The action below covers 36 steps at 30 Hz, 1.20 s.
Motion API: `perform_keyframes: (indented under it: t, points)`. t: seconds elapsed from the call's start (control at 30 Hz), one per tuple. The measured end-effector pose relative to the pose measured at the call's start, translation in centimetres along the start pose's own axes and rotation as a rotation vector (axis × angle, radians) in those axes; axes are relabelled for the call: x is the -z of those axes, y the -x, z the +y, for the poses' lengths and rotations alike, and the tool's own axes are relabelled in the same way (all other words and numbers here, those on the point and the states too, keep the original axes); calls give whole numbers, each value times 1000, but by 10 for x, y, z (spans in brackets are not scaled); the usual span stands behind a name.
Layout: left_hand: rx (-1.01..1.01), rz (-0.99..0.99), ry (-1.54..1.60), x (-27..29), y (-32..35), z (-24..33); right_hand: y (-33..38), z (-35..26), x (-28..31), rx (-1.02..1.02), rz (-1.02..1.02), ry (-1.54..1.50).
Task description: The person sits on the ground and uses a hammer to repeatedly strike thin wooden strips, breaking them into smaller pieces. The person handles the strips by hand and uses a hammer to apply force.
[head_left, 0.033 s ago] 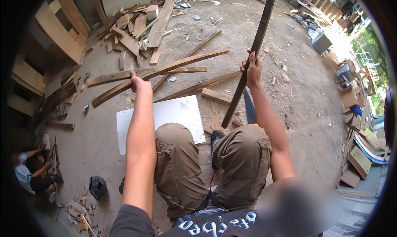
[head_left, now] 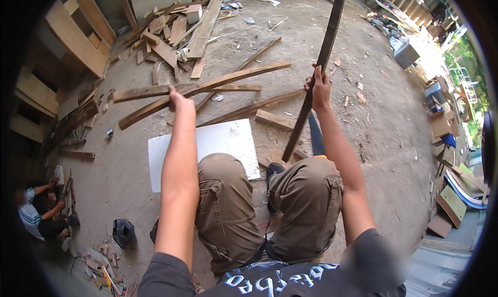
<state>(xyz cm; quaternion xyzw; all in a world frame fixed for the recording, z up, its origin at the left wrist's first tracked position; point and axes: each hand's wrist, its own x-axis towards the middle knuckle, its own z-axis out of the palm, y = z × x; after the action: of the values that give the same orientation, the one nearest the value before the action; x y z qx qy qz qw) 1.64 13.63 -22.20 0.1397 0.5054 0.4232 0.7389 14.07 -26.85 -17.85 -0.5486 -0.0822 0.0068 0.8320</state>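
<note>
Dusty floor (head_left: pixel 386 126) is strewn with wood scraps (head_left: pixel 166 54) beyond the left fingers (head_left: pixel 173 92). 1 straight, very dark strip (head_left: pixel 328 40) is clasped by the right fingers (head_left: pixel 319 79), extending past them both ways at a slant. 1 brown, squared batten (head_left: pixel 223 80) is grasped by the left fingers, with most of it to their right. The left arm (head_left: pixel 179 159) is stretched forward nearly straight; the right arm (head_left: pixel 343 159) is slightly bent.

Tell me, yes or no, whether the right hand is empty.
No, the right hand is closed around a long, dark wooden strip.
</note>
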Motion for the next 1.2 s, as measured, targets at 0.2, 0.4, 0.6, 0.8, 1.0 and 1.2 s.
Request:
perform_keyframes:
  t: [0.2, 0.4, 0.6, 0.8, 1.0, 1.2]
  points:
    - [201, -242, -674, -4, -65, 0, 13, 21, -16, -86, -119, 266]
    - [67, -766, -955, -18, 26, 0, 27, 0, 2, 99, -241, 857]
    - [-1459, -881, -943, -39, 125, 53, 36, -61, -19, 293, -687, 1156]
    - [-1923, -1565, -1408, 28, 201, 62, 60, -111, -35, 211, -1115, 1386]
    - [-1024, -1620, -2033, 82, 224, 21, 82, -105, -24, 245, -1286, 1288]
    - [-922, -1351, -2046, 92, 178, -37, 64, -48, 51, 950, -807, 1243]
